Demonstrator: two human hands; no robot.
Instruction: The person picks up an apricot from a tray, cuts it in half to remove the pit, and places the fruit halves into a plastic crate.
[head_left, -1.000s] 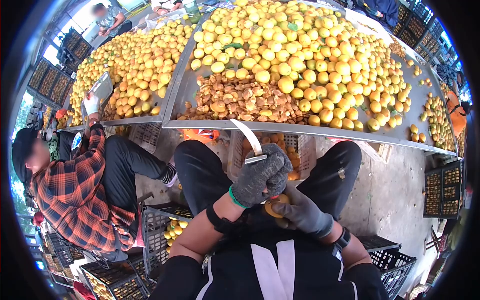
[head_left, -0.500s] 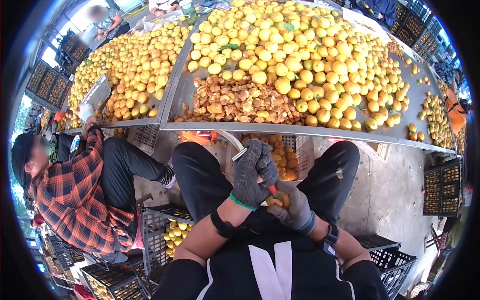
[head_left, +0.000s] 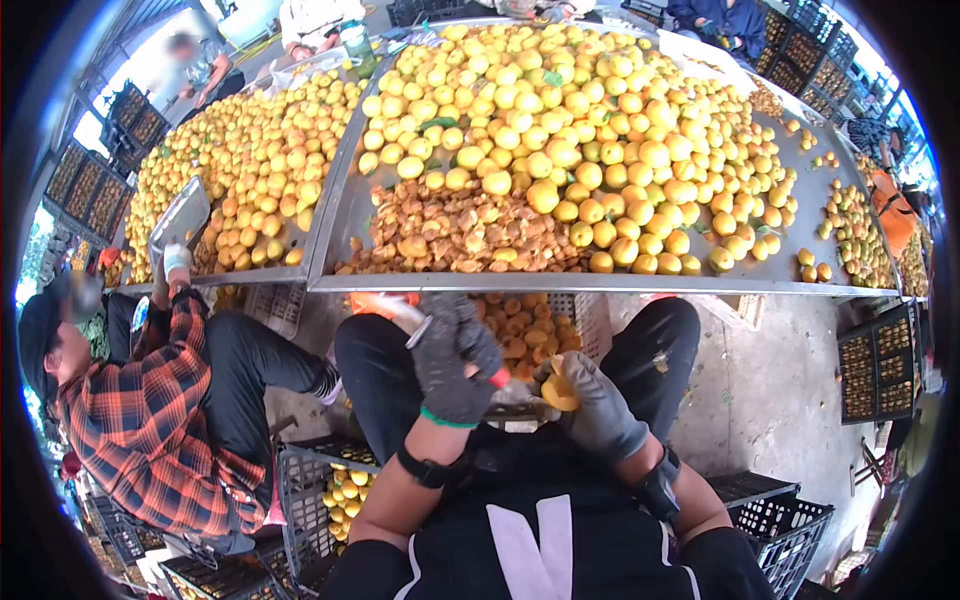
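Note:
My left hand (head_left: 452, 362), in a dark grey knitted glove with a green cuff, is closed around a slim hand tool. A red end (head_left: 500, 377) of this tool sticks out toward my right hand, and a metal part (head_left: 418, 332) shows on the far side; its exact kind is blurred. My right hand (head_left: 603, 408), in a grey glove, pinches an opened yellow-orange apricot (head_left: 560, 388) between thumb and fingers. The hands are apart, above my lap. Below them, between my knees, a pale crate (head_left: 592, 325) holds apricot pieces (head_left: 520, 328).
The metal table (head_left: 600, 283) before me carries a heap of whole apricots (head_left: 640, 150) and a brown pile (head_left: 470, 230) of pieces or pits. A co-worker in a plaid shirt (head_left: 150, 420) sits at left. Black crates (head_left: 320, 500) stand beside me. Other people work beyond.
My hands have moved apart; the left one shifted left with the tool, its red end now off the fruit. The apricot in my right hand shows opened. My view has tilted slightly.

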